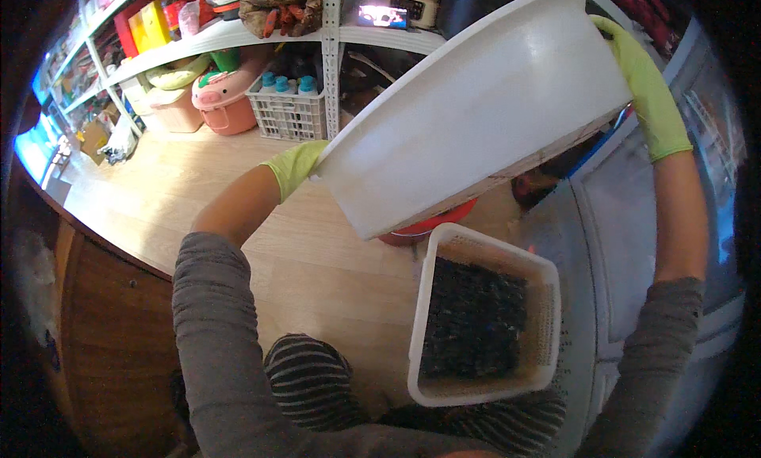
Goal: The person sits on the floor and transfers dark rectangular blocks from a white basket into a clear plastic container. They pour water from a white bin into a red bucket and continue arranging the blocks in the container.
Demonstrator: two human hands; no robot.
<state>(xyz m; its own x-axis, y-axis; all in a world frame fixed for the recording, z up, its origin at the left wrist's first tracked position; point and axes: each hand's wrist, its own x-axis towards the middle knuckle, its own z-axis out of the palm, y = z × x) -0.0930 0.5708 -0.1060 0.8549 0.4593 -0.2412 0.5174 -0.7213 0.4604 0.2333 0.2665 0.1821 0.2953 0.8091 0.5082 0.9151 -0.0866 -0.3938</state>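
A large white plastic basin [475, 113] is held up in front of me, tilted on its side with its outer wall towards me. My left hand [299, 165], in a yellow-green rubber glove, grips the basin's lower left rim; its fingertips are hidden behind it. At the upper right end, my right hand [624, 56], gloved the same way, holds the basin, its fingers partly out of sight. The inside of the basin cannot be seen. Below it stands a white plastic basket [542, 324] with a dark mass [472, 321] inside, too blurred to name.
Part of a red bucket or basin [419, 227] shows under the white basin. White metal shelving [331, 71] holds a lit phone [382, 16], a pig-faced pink bin [225, 104] and a crate of bottles [289, 114]. A wooden cabinet [119, 327] stands left, a pale panelled door [618, 232] right.
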